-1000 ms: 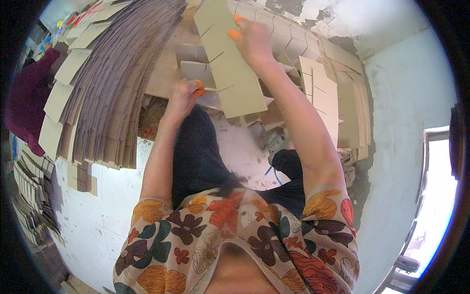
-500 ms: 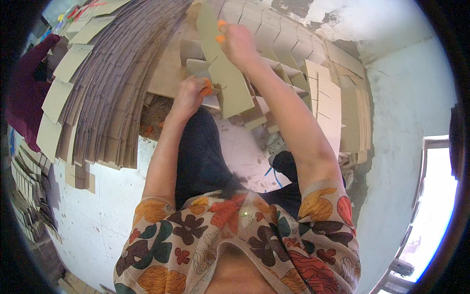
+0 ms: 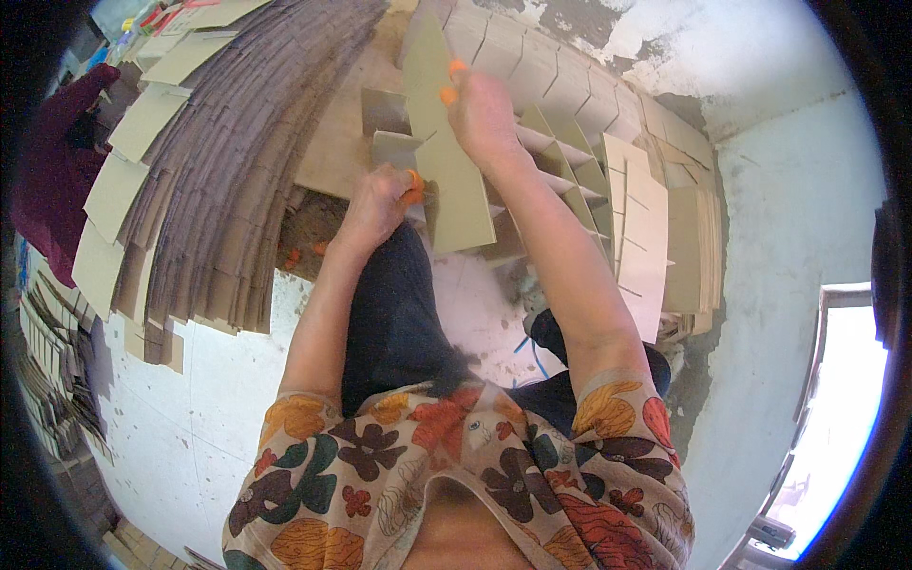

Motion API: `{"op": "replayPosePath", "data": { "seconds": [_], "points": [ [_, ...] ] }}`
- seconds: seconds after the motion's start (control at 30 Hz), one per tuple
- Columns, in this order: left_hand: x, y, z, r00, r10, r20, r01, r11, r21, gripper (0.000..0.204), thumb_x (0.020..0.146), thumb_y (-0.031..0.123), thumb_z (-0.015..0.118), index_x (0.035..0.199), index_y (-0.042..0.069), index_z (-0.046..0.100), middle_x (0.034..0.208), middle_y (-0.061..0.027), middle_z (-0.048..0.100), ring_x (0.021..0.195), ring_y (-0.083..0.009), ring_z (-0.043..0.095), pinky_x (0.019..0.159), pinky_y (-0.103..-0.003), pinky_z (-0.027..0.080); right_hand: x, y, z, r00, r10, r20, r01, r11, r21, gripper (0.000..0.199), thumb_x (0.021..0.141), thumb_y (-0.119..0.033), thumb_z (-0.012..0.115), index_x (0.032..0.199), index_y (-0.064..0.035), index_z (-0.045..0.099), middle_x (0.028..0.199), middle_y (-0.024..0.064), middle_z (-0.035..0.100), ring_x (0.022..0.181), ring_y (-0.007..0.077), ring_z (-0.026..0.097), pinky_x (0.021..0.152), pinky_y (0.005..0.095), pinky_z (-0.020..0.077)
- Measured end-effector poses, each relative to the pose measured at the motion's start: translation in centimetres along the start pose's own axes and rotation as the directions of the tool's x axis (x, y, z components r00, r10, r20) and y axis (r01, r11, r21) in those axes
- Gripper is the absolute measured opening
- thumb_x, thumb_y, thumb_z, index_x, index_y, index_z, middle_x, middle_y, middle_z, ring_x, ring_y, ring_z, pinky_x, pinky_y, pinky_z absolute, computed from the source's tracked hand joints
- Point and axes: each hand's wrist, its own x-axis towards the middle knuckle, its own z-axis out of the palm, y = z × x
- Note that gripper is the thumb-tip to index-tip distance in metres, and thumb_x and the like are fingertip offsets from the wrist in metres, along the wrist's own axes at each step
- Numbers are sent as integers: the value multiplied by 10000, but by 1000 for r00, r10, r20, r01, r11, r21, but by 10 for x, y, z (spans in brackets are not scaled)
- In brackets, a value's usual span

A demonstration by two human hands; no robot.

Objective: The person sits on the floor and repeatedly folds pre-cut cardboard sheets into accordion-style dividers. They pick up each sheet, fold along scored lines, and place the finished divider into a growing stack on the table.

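Observation:
A long slotted cardboard strip (image 3: 454, 190) stands tilted in front of me. My right hand (image 3: 484, 114), with orange covers on its fingertips, is closed on the strip's upper right edge. On the strip's left side my left hand (image 3: 378, 204) is closed, also with orange fingertip covers. It seems to pinch a short cardboard cross piece (image 3: 397, 147) that meets the strip; the exact grip is hidden behind its fingers. Another short cross piece (image 3: 382, 112) sticks out farther up. Just right of the strip, partly behind my right forearm, lies a cardboard divider grid (image 3: 570, 161).
Tall stacks of cardboard strips (image 3: 223, 161) fan out at the left. Slotted sheets (image 3: 636, 228) lean at the right, near more stacked cardboard (image 3: 698, 247) by the wall. A dark red garment (image 3: 59, 180) shows at far left. Below is a pale floor (image 3: 228, 399).
Both hands and the strip have shifted a little right and toward me. The strip now stands more upright in the picture. Both hands keep their hold.

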Motion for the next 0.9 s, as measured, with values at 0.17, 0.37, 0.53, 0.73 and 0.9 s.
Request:
{"op": "replayPosePath", "data": {
  "seconds": [0.17,0.37,0.53,0.73,0.9],
  "points": [
    [3,0,5,1000,8,-12,-8,1000,9,156,657,24,701,796,22,629,733,-139,611,720,-321,579,634,-390,464,3,20,37,983,-57,173,62,998,-20,204,780,-144,628,883,23,572,783,253,598,790,406,593,669,462,465],
    [5,-2,2,1000,-14,-19,14,1000,-21,160,671,26,689,818,21,625,756,-159,598,744,-337,580,654,-400,468,-22,-7,4,953,-37,301,56,997,-53,249,796,-157,617,924,44,544,801,239,614,805,396,602,691,472,471],
    [9,-3,6,1000,4,-8,-4,999,-38,177,658,24,701,820,25,629,742,-141,608,732,-320,582,647,-387,465,-69,-11,-26,917,-37,397,100,985,-138,198,769,-72,588,905,69,557,773,256,612,769,395,621,651,451,502],
    [9,-1,7,999,39,14,-39,999,5,148,668,23,689,797,28,615,720,-145,586,722,-323,568,637,-395,460,-84,-5,-3,904,-73,422,130,986,-107,103,714,0,561,781,58,612,784,249,623,774,362,642,648,450,518],
    [10,1,5,998,62,-16,-62,998,3,132,667,26,686,766,31,598,728,-144,572,709,-327,558,625,-406,460,-84,-11,0,831,-105,546,221,964,-151,127,739,-50,563,822,8,639,825,192,648,791,329,652,649,430,523]
  ]
}}
